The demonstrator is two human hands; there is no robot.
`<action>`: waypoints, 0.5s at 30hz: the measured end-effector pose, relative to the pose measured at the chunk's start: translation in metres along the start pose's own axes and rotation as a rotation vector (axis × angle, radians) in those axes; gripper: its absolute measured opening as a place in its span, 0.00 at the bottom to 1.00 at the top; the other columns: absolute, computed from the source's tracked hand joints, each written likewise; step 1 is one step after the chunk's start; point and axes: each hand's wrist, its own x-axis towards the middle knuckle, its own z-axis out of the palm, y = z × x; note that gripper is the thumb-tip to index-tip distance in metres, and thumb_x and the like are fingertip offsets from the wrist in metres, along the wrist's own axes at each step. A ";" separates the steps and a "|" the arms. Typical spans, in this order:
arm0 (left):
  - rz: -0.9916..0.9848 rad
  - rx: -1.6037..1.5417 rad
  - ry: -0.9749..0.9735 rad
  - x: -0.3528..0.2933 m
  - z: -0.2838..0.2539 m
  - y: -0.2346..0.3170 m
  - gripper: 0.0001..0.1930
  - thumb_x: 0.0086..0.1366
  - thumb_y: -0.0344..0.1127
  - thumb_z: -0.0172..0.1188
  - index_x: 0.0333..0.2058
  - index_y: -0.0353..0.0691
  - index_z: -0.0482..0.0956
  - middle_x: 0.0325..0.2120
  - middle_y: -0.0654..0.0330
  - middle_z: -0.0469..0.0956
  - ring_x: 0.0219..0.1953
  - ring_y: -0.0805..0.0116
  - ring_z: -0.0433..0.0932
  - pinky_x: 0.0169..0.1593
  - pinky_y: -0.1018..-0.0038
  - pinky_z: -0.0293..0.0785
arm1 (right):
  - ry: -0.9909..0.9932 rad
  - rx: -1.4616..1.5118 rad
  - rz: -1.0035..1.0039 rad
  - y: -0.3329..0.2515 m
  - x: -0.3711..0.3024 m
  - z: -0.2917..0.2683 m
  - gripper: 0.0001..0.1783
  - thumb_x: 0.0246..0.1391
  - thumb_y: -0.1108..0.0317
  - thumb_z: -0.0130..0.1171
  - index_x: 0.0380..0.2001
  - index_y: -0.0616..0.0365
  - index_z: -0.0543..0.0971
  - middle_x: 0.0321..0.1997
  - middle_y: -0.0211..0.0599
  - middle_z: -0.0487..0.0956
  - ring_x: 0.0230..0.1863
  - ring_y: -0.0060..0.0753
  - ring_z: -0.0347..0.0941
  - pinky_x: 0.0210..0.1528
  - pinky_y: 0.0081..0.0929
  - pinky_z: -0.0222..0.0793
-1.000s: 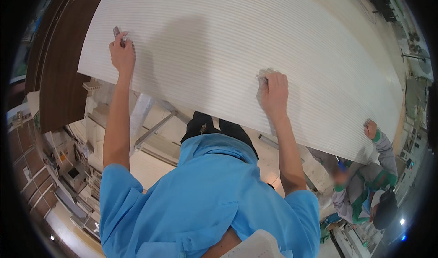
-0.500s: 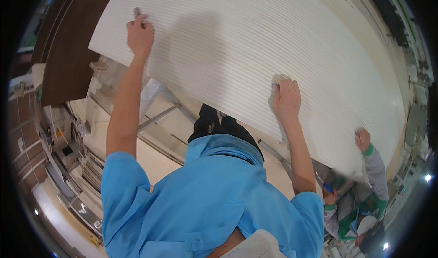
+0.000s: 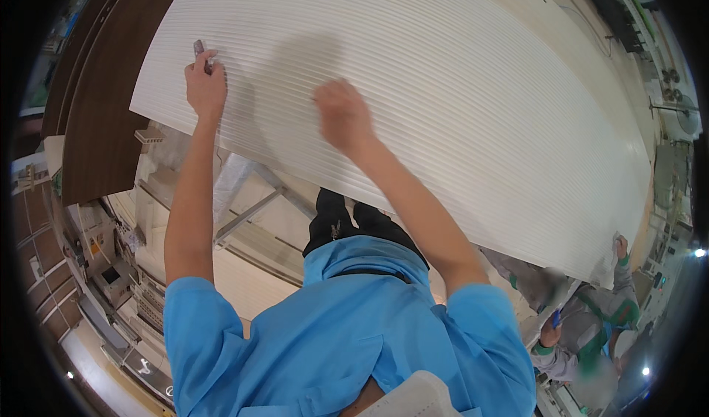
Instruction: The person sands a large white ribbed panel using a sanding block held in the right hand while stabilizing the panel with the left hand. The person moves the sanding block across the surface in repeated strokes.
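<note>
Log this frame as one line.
left hand: holds small tool on ribbed white panel | right hand: on panel, blurred | co-worker: at panel's far edge

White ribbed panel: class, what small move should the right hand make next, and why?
Probably settle flat on the white ribbed panel: the right hand is blurred mid-move over it, while the left hand pinches a small dark tool near the edge.

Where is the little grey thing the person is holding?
In the head view, the small grey tool is pinched in the left hand, upper left, pressed against the big white ribbed panel near its left edge.
</note>
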 end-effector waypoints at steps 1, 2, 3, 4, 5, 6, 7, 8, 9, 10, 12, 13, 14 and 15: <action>0.004 0.003 0.009 -0.001 -0.002 0.002 0.18 0.64 0.40 0.61 0.53 0.59 0.83 0.44 0.58 0.75 0.42 0.60 0.80 0.50 0.61 0.76 | 0.023 0.036 0.026 0.012 -0.025 -0.025 0.14 0.42 0.82 0.58 0.36 0.59 0.79 0.38 0.43 0.79 0.46 0.49 0.75 0.53 0.42 0.74; -0.007 -0.023 0.003 -0.002 -0.003 0.003 0.17 0.65 0.40 0.61 0.53 0.59 0.83 0.44 0.58 0.75 0.42 0.60 0.80 0.50 0.61 0.76 | 0.036 -0.059 0.007 0.025 -0.050 -0.053 0.15 0.43 0.81 0.58 0.37 0.57 0.79 0.37 0.43 0.78 0.45 0.51 0.74 0.51 0.46 0.73; -0.005 -0.044 0.012 -0.002 -0.004 0.005 0.17 0.65 0.40 0.61 0.53 0.59 0.83 0.44 0.58 0.75 0.42 0.60 0.80 0.50 0.61 0.76 | 0.085 -0.150 -0.025 0.038 -0.076 -0.085 0.15 0.44 0.81 0.58 0.37 0.57 0.79 0.36 0.44 0.77 0.45 0.52 0.74 0.50 0.48 0.73; -0.013 -0.056 0.003 -0.003 -0.005 0.007 0.17 0.65 0.40 0.60 0.53 0.58 0.83 0.44 0.57 0.75 0.42 0.60 0.80 0.50 0.61 0.76 | -0.025 -0.216 0.106 0.046 -0.108 -0.123 0.15 0.44 0.82 0.58 0.38 0.57 0.79 0.37 0.45 0.78 0.45 0.53 0.75 0.50 0.48 0.72; 0.000 -0.053 0.011 -0.003 -0.006 0.008 0.17 0.65 0.40 0.60 0.53 0.58 0.83 0.45 0.57 0.75 0.42 0.60 0.80 0.50 0.61 0.76 | -0.022 -0.277 0.101 0.053 -0.132 -0.156 0.15 0.46 0.81 0.59 0.39 0.57 0.80 0.38 0.45 0.79 0.43 0.53 0.75 0.49 0.47 0.72; -0.001 -0.046 0.003 -0.003 -0.006 0.009 0.17 0.65 0.40 0.61 0.53 0.58 0.83 0.45 0.57 0.75 0.42 0.60 0.80 0.50 0.61 0.76 | 0.068 -0.274 0.046 0.060 -0.150 -0.183 0.13 0.49 0.81 0.59 0.39 0.57 0.80 0.37 0.45 0.79 0.40 0.54 0.74 0.45 0.48 0.71; -0.008 -0.033 -0.005 -0.003 -0.006 0.009 0.17 0.65 0.40 0.61 0.53 0.58 0.83 0.45 0.57 0.75 0.42 0.59 0.80 0.50 0.61 0.76 | 0.018 -0.273 0.162 0.063 -0.165 -0.204 0.12 0.50 0.80 0.60 0.39 0.57 0.80 0.37 0.45 0.79 0.40 0.54 0.74 0.44 0.48 0.70; 0.008 -0.036 0.000 -0.004 -0.006 0.009 0.17 0.65 0.40 0.61 0.53 0.58 0.83 0.46 0.57 0.75 0.43 0.59 0.80 0.50 0.61 0.76 | 0.055 -0.235 0.220 0.066 -0.176 -0.216 0.11 0.51 0.80 0.60 0.38 0.57 0.80 0.37 0.46 0.79 0.39 0.54 0.73 0.42 0.49 0.70; 0.017 -0.032 0.009 -0.003 -0.005 0.009 0.18 0.65 0.40 0.61 0.53 0.58 0.83 0.46 0.57 0.75 0.43 0.58 0.80 0.50 0.61 0.76 | 0.026 -0.287 0.245 0.068 -0.180 -0.214 0.10 0.51 0.80 0.60 0.38 0.57 0.80 0.37 0.46 0.79 0.39 0.54 0.73 0.42 0.49 0.70; 0.019 -0.022 0.020 -0.003 -0.005 0.008 0.18 0.65 0.40 0.60 0.53 0.58 0.83 0.46 0.57 0.75 0.43 0.58 0.80 0.51 0.61 0.76 | 0.028 -0.326 0.255 0.068 -0.178 -0.208 0.10 0.50 0.80 0.60 0.37 0.57 0.80 0.37 0.46 0.79 0.39 0.54 0.73 0.41 0.49 0.70; -0.005 -0.036 0.024 -0.001 -0.003 0.007 0.18 0.65 0.41 0.60 0.54 0.58 0.82 0.46 0.57 0.75 0.43 0.57 0.80 0.51 0.60 0.76 | 0.037 -0.314 0.191 0.064 -0.157 -0.179 0.11 0.48 0.81 0.60 0.37 0.58 0.80 0.36 0.45 0.79 0.39 0.54 0.73 0.41 0.49 0.70; -0.017 -0.039 0.019 -0.001 -0.003 0.007 0.18 0.64 0.41 0.60 0.54 0.58 0.82 0.46 0.57 0.75 0.43 0.57 0.80 0.51 0.60 0.76 | 0.029 -0.259 0.164 0.060 -0.139 -0.154 0.13 0.46 0.81 0.60 0.37 0.58 0.80 0.36 0.45 0.78 0.39 0.54 0.73 0.41 0.49 0.70; -0.036 -0.036 0.016 0.000 -0.002 0.006 0.18 0.64 0.41 0.60 0.54 0.58 0.83 0.45 0.57 0.75 0.43 0.58 0.80 0.51 0.61 0.76 | -0.004 -0.204 0.124 0.053 -0.115 -0.127 0.15 0.43 0.81 0.59 0.38 0.58 0.79 0.36 0.46 0.77 0.40 0.54 0.73 0.42 0.49 0.70; -0.047 -0.035 0.017 0.001 -0.001 0.006 0.18 0.64 0.41 0.61 0.54 0.58 0.83 0.44 0.57 0.75 0.43 0.58 0.79 0.51 0.61 0.75 | -0.015 -0.162 0.059 0.042 -0.083 -0.092 0.16 0.41 0.82 0.58 0.37 0.58 0.79 0.35 0.46 0.76 0.41 0.54 0.73 0.43 0.49 0.70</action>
